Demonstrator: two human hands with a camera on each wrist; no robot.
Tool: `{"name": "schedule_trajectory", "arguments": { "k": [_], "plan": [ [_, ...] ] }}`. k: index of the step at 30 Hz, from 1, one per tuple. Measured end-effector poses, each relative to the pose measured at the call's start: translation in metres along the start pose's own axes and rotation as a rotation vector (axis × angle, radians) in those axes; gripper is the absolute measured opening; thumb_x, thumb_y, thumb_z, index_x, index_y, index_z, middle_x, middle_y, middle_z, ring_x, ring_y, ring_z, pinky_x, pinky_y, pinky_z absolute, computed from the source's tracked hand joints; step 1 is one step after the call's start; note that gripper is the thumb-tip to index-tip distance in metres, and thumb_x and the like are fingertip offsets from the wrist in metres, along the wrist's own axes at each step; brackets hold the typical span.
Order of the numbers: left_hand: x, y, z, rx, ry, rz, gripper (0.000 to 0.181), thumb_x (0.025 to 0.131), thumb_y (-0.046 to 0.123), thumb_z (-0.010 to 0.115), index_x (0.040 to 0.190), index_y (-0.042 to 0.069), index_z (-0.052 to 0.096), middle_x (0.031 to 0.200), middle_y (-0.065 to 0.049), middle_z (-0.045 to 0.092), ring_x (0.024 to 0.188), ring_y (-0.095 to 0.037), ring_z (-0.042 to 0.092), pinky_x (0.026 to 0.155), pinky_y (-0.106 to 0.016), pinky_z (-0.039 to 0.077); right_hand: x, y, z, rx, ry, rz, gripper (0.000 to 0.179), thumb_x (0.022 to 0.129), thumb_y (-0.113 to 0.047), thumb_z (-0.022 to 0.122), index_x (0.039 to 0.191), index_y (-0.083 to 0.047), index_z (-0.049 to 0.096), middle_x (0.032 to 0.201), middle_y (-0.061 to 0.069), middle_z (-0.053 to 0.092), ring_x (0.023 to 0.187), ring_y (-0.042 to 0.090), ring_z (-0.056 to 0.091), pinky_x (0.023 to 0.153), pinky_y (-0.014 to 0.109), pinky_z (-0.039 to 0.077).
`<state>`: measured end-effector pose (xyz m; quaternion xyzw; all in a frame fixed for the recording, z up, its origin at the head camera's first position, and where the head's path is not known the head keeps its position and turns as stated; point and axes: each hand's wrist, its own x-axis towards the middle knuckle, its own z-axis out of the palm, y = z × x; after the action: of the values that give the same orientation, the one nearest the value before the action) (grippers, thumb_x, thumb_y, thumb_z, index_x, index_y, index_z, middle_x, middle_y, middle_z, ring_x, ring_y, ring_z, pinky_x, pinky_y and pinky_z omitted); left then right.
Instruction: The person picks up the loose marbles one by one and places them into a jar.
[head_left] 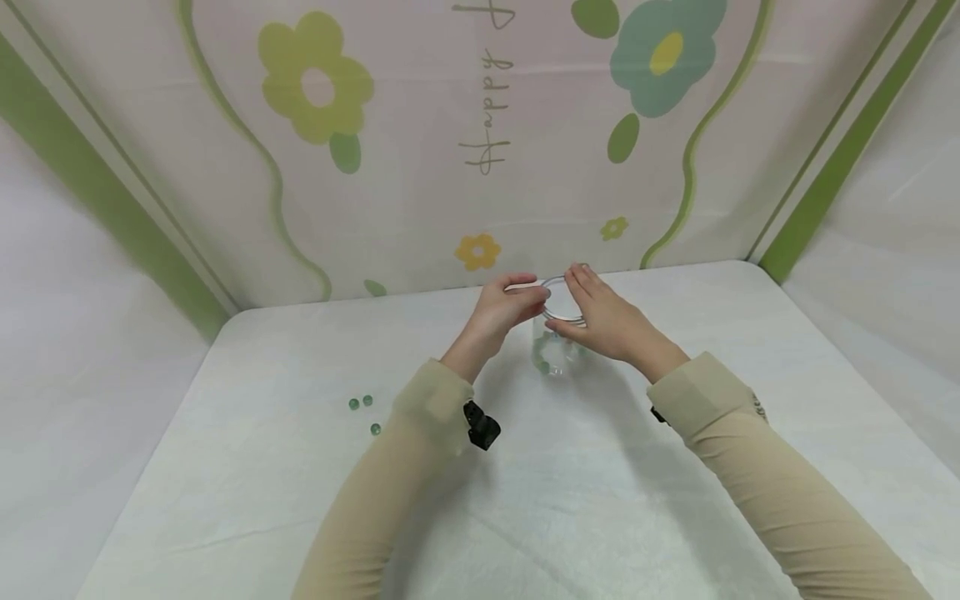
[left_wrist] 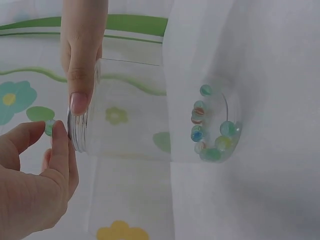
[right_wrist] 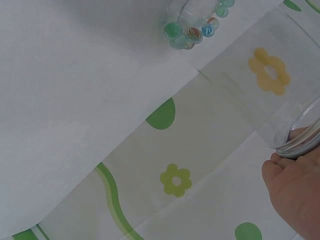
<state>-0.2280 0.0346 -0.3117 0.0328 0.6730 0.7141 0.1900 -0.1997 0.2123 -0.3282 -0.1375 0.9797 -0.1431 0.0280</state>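
Observation:
A clear jar (head_left: 555, 346) with a silver-coloured rim stands upright near the back of the table. Several coloured glass marbles (left_wrist: 212, 153) lie around its bottom. My left hand (head_left: 504, 308) pinches one greenish marble (left_wrist: 49, 127) between thumb and fingertips, right at the jar's mouth. From the other side my right hand (head_left: 611, 325) grips the rim, its thumb on the near edge and its fingers over the far edge. In the left wrist view, that thumb presses on the rim's side.
Loose green marbles (head_left: 367, 401) lie on the white table covering (head_left: 262, 483), left of my left forearm. A flower-printed cloth (head_left: 412, 192) hangs along the table's back edge. White fabric panels (head_left: 885, 217) flank the table on both sides.

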Motion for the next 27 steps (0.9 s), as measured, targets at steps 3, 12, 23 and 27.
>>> {"name": "schedule_trajectory", "arguments": {
  "k": [3, 12, 23, 27],
  "plan": [
    [0.0007, 0.0005, 0.0019, 0.011, 0.003, 0.0, 0.041, 0.091, 0.008, 0.064, 0.13, 0.001, 0.051, 0.122, -0.018, 0.063, 0.082, -0.008, 0.061, 0.098, -0.03, 0.054, -0.0003, 0.0011, 0.0009, 0.003, 0.005, 0.006, 0.091, 0.094, -0.056, 0.047, 0.151, 0.003, 0.009, 0.161, 0.019, 0.003, 0.15, 0.034, 0.001, 0.122, 0.052, 0.015],
    [0.0008, -0.0023, 0.0045, 0.018, 0.02, 0.053, 0.04, 0.091, 0.005, 0.063, 0.129, -0.002, 0.051, 0.122, -0.019, 0.062, 0.081, -0.01, 0.06, 0.092, -0.03, 0.057, -0.0001, 0.0002, 0.0007, 0.016, 0.011, 0.006, 0.092, 0.094, -0.059, 0.046, 0.151, 0.003, 0.009, 0.161, 0.019, 0.003, 0.149, 0.034, 0.002, 0.122, 0.053, 0.015],
    [-0.0016, -0.0009, 0.0095, 0.073, 0.041, 0.079, 0.039, 0.091, 0.006, 0.063, 0.128, -0.002, 0.053, 0.123, -0.02, 0.062, 0.085, -0.016, 0.063, 0.089, -0.029, 0.058, 0.0014, 0.0008, 0.0008, 0.005, 0.019, 0.004, 0.092, 0.094, -0.058, 0.047, 0.151, 0.003, 0.01, 0.161, 0.02, 0.004, 0.149, 0.034, 0.003, 0.123, 0.052, 0.015],
    [-0.0013, -0.0015, 0.0081, 0.064, 0.033, 0.064, 0.039, 0.092, 0.006, 0.062, 0.129, -0.003, 0.052, 0.123, -0.02, 0.062, 0.086, -0.016, 0.061, 0.092, -0.03, 0.057, 0.0009, 0.0004, 0.0008, 0.015, 0.016, 0.011, 0.091, 0.094, -0.057, 0.047, 0.152, 0.002, 0.01, 0.161, 0.018, 0.003, 0.15, 0.034, 0.002, 0.123, 0.052, 0.015]
  ]
}}
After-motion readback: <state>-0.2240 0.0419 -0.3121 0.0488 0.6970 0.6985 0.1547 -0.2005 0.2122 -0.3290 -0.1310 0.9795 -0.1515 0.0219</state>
